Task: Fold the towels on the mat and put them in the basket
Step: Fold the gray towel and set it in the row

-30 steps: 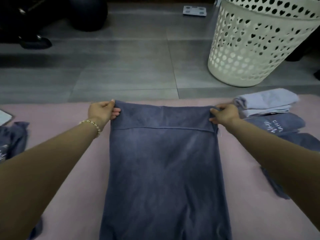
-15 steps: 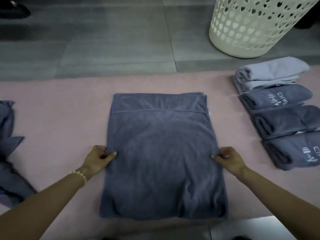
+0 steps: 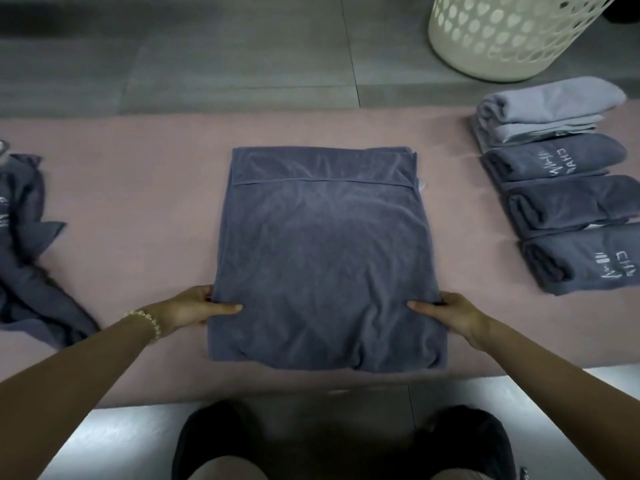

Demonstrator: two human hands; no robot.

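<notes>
On the pink mat [image 3: 138, 188], the left hand [image 3: 194, 308] and right hand [image 3: 450, 311] each pinch a side edge of the half-folded towel [image 3: 325, 237]; uneven lifting could skew the layers.

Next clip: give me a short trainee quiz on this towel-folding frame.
1. True or false: the white basket stands on the pink mat.
2. How many folded towels lie in the row at the right?
3. The left hand and right hand grip the spread blue-grey towel at: A) its far corners; B) its side edges, near end; C) its centre.
Key: 1. False, it stands on the grey floor beyond the mat. 2. Four. 3. B.
</notes>
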